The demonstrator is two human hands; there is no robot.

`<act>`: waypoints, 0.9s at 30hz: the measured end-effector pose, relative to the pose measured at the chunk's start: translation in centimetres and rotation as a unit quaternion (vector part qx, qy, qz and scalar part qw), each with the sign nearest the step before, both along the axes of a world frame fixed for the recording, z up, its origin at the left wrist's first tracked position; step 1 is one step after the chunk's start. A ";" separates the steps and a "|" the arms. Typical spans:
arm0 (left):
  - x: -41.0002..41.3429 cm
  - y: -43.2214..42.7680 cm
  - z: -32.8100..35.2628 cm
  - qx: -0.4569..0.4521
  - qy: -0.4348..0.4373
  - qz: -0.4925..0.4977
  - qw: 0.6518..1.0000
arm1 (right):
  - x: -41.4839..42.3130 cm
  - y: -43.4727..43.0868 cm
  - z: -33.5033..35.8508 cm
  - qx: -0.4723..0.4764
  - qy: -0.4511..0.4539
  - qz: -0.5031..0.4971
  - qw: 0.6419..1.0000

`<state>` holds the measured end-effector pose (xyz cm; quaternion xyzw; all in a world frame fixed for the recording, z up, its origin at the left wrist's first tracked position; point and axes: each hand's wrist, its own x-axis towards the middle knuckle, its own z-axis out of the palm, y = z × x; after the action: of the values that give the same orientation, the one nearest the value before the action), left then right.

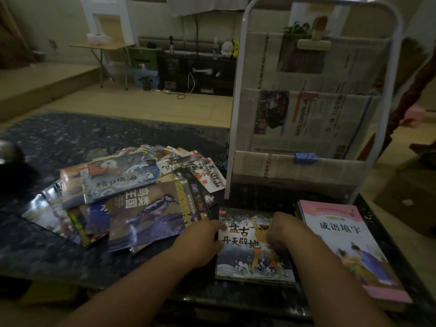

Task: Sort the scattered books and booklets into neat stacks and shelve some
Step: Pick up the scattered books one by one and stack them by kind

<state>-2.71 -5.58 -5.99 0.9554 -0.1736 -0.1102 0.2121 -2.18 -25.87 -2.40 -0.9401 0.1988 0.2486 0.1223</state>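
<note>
Near the front edge of the surface (pixel 59 251), the left hand (pixel 203 241) gripped the left side of a blue booklet (pixel 250 263), with the thumb on the cover. The right hand (pixel 280 230) lay on the same cover with bent fingers; I could not tell if it pinched anything. The booklet seemed to top a small stack. Just beside it, toward the right edge, lay a pink stack (pixel 349 246). A loose pile (pixel 132 192) spread over the left middle. The rack (pixel 306 114) stood at the far right. I judge the step was squaring this stack. The next move calls for one hand to reach left for a matching booklet.
</note>
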 end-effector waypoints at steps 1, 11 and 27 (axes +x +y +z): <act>0.0 0.0 0.1 -0.008 0.006 0.005 1.000 | 0.0 0.0 -0.1 0.001 0.002 0.001 1.000; 0.2 -0.2 -0.4 -0.038 0.067 0.026 0.997 | 0.1 0.1 -0.1 -0.012 0.021 0.028 0.999; 3.2 4.8 2.8 -0.080 -0.032 0.145 0.986 | 0.3 3.2 1.2 0.152 -0.182 0.059 0.970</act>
<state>0.48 -0.80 -3.19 0.9533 -0.0479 -0.0332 0.2962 -1.86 -22.68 -1.19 -0.9500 0.0778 0.1076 0.2827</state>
